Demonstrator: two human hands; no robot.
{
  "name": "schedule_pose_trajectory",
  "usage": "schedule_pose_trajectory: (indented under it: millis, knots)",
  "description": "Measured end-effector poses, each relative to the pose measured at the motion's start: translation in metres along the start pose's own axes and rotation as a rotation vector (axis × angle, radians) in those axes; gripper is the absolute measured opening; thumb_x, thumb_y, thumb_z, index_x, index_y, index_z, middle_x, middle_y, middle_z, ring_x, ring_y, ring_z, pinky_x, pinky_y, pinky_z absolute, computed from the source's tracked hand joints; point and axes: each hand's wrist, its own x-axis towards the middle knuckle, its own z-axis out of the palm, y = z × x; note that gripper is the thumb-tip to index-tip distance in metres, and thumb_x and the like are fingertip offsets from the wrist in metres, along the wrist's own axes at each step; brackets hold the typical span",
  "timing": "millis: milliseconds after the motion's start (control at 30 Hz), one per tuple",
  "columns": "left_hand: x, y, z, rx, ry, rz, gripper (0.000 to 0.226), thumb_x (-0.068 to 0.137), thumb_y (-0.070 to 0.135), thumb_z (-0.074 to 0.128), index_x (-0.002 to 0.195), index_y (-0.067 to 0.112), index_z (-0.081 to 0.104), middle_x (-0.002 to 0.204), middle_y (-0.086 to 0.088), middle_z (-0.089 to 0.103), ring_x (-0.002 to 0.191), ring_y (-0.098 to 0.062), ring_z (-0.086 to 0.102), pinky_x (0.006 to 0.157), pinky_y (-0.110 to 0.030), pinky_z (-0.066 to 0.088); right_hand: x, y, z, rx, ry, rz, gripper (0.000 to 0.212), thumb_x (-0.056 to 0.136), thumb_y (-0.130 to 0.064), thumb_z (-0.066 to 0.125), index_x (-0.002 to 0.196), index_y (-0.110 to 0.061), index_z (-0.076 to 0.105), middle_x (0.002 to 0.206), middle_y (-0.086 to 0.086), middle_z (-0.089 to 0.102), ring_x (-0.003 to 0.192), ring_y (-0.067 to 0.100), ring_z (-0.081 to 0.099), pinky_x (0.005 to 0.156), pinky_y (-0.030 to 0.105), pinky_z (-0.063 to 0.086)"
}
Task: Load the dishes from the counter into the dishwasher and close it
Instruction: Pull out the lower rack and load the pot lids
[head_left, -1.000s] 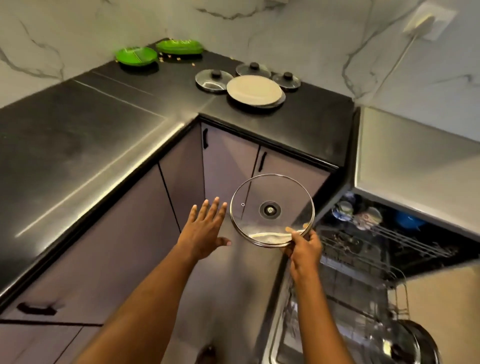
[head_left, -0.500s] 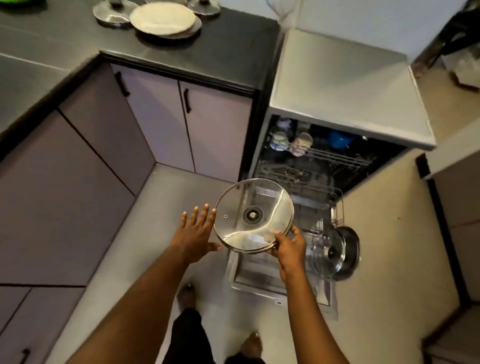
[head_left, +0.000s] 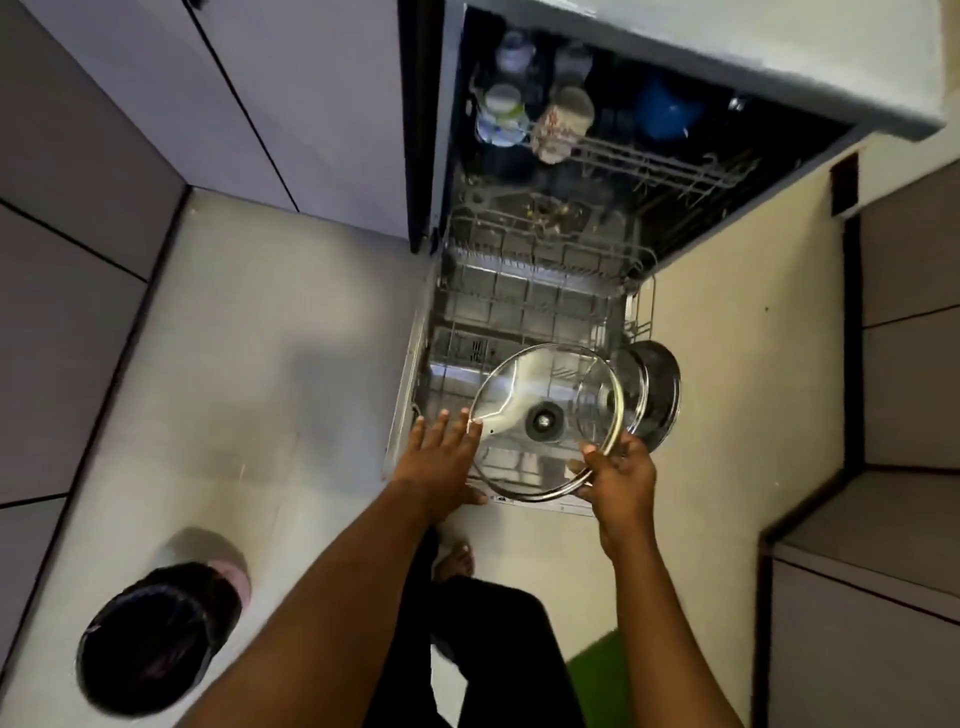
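A round glass lid (head_left: 519, 410) with a metal rim and a dark centre knob hangs over the front of the pulled-out lower rack (head_left: 524, 301) of the open dishwasher. My right hand (head_left: 618, 478) pinches the lid's near right rim. My left hand (head_left: 441, 457) is spread flat with straight fingers, its fingertips at the lid's left edge. Another glass lid (head_left: 631, 395) and a dark pan (head_left: 662, 395) stand on edge at the rack's front right. Cups (head_left: 558, 122) and a blue bowl (head_left: 665, 111) sit in the upper rack.
The dishwasher door (head_left: 410, 384) lies open and flat beneath the rack. Grey cabinet fronts (head_left: 104, 156) line the left, more cabinets (head_left: 909, 312) the right. A black bin (head_left: 150, 644) stands on the floor at lower left. My foot (head_left: 454, 564) is just behind the door.
My view has swung down from the counter to the dishwasher. Both hands and the lid have moved over the lower rack, and my left fingertips have closed in on the lid's edge.
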Motion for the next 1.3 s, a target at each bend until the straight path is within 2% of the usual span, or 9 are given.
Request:
schedule_pose_trajectory:
  millis: [67, 133, 267, 367, 533, 667, 900, 1000, 1300]
  knots:
    - [0.032, 0.007, 0.016, 0.013, -0.044, 0.027, 0.099, 0.094, 0.058, 0.05, 0.156, 0.014, -0.015, 0.163, -0.009, -0.02, 0.149, -0.031, -0.018, 0.12, -0.051, -0.011, 0.028, 0.01, -0.008, -0.073, 0.032, -0.012, 0.026, 0.091, 0.001, 0.06, 0.106, -0.019, 0.056, 0.083, 0.014, 0.063, 0.071, 0.025, 0.061, 0.074, 0.056, 0.056]
    - [0.061, 0.012, 0.029, 0.048, -0.067, 0.039, 0.099, 0.095, 0.059, 0.048, 0.155, 0.014, -0.015, 0.163, -0.01, -0.02, 0.15, -0.031, -0.017, 0.118, -0.05, -0.011, 0.054, 0.019, -0.013, -0.127, 0.069, -0.015, 0.026, 0.091, -0.001, 0.061, 0.108, -0.021, 0.056, 0.082, 0.009, 0.065, 0.072, 0.023, 0.062, 0.077, 0.06, 0.055]
    - [0.125, 0.027, 0.061, 0.073, -0.101, 0.029, 0.092, 0.098, 0.057, 0.042, 0.155, 0.012, -0.015, 0.162, -0.01, -0.021, 0.149, -0.031, -0.018, 0.119, -0.049, -0.01, 0.111, 0.032, -0.022, -0.281, 0.126, -0.09, 0.026, 0.09, -0.009, 0.065, 0.094, -0.034, 0.059, 0.093, 0.002, 0.069, 0.088, 0.024, 0.067, 0.083, 0.058, 0.054]
    - [0.164, 0.041, 0.082, 0.086, -0.117, 0.027, 0.086, 0.102, 0.051, 0.038, 0.154, 0.012, -0.017, 0.161, -0.011, -0.023, 0.149, -0.03, -0.02, 0.119, -0.049, -0.01, 0.149, 0.037, -0.031, -0.38, 0.125, -0.158, 0.028, 0.09, -0.008, 0.065, 0.115, -0.02, 0.059, 0.107, 0.005, 0.069, 0.098, 0.023, 0.067, 0.09, 0.05, 0.054]
    - [0.211, 0.071, 0.112, 0.061, -0.143, 0.013, 0.083, 0.103, 0.049, 0.036, 0.154, 0.012, -0.018, 0.161, -0.009, -0.024, 0.149, -0.029, -0.019, 0.119, -0.046, -0.01, 0.196, 0.041, -0.045, -0.516, 0.176, -0.276, 0.029, 0.091, -0.009, 0.063, 0.119, -0.012, 0.057, 0.108, 0.009, 0.069, 0.097, 0.022, 0.065, 0.08, 0.027, 0.048]
    - [0.228, 0.082, 0.128, 0.06, -0.174, -0.028, 0.087, 0.101, 0.052, 0.038, 0.154, 0.012, -0.019, 0.161, -0.009, -0.025, 0.149, -0.028, -0.02, 0.121, -0.045, -0.008, 0.217, 0.047, -0.041, -0.568, 0.228, -0.304, 0.027, 0.092, -0.011, 0.062, 0.118, -0.011, 0.057, 0.108, 0.007, 0.067, 0.093, 0.017, 0.061, 0.077, 0.022, 0.041]
    - [0.232, 0.083, 0.134, 0.122, -0.191, -0.043, 0.097, 0.097, 0.059, 0.041, 0.152, 0.011, -0.022, 0.159, -0.011, -0.029, 0.148, -0.031, -0.023, 0.122, -0.046, -0.007, 0.231, 0.057, -0.023, -0.691, 0.352, -0.329, 0.028, 0.094, -0.014, 0.06, 0.121, -0.01, 0.056, 0.12, 0.012, 0.063, 0.112, 0.029, 0.056, 0.088, 0.032, 0.044]
    - [0.235, 0.084, 0.136, 0.128, -0.206, -0.046, 0.098, 0.096, 0.062, 0.039, 0.152, 0.011, -0.023, 0.159, -0.011, -0.029, 0.147, -0.031, -0.023, 0.122, -0.047, -0.006, 0.238, 0.059, -0.023, -0.713, 0.394, -0.325, 0.029, 0.094, -0.014, 0.059, 0.122, -0.008, 0.056, 0.12, 0.014, 0.062, 0.112, 0.032, 0.057, 0.091, 0.037, 0.045]
    - [0.238, 0.082, 0.126, 0.114, -0.262, -0.035, 0.097, 0.095, 0.058, 0.043, 0.154, 0.012, -0.019, 0.16, -0.01, -0.027, 0.149, -0.03, -0.02, 0.123, -0.045, -0.004, 0.251, 0.058, -0.016, -0.743, 0.395, -0.353, 0.027, 0.091, -0.016, 0.064, 0.116, -0.006, 0.057, 0.116, 0.015, 0.064, 0.108, 0.032, 0.062, 0.089, 0.038, 0.049]
